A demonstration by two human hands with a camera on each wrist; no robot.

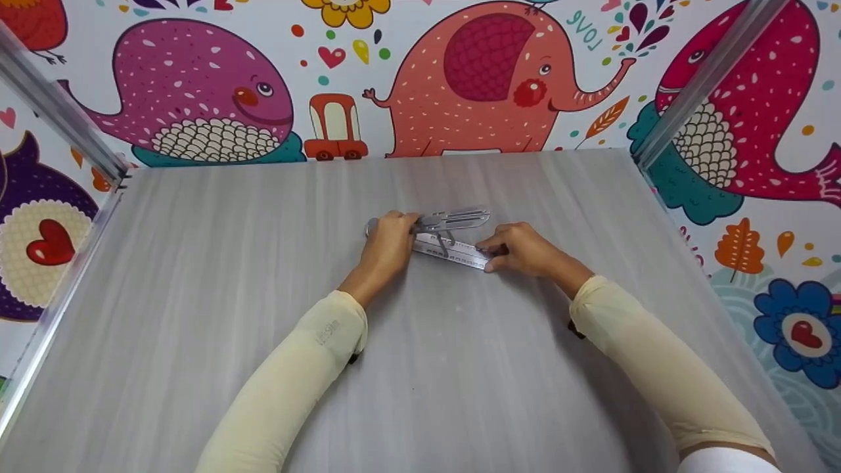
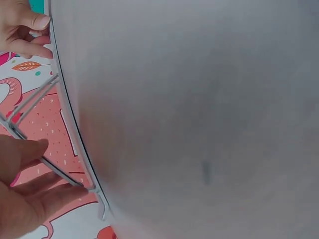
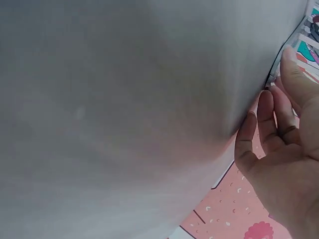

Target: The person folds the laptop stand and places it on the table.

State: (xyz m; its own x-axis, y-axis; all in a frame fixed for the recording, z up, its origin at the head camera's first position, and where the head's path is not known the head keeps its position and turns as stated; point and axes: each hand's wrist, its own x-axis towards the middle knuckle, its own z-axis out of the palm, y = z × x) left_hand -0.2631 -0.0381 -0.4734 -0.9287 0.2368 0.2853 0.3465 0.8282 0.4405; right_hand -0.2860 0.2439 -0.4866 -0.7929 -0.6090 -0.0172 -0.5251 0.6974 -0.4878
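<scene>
A grey folding stand [image 1: 456, 218] sits partly unfolded in the middle of the table. Its slotted upper panel is tilted up from a flat base [image 1: 460, 255] with notches, and a thin prop frame [image 2: 35, 102] spans the gap between them. My left hand [image 1: 386, 246] grips the hinged end, with thumb and fingers on the upper panel in the left wrist view. At the base's far right end, my right hand [image 1: 527, 249] pinches it between thumb and fingers. The right wrist view shows that hand [image 3: 286, 144] low against the tabletop, covering most of the stand.
The pale wood-grain table [image 1: 230, 295] surrounds the stand. Behind it rises a wall [image 1: 348, 66] with cartoon animals. Metal posts [image 1: 709, 85] stand at the back corners, and a metal rail [image 1: 59, 315] runs along the left edge.
</scene>
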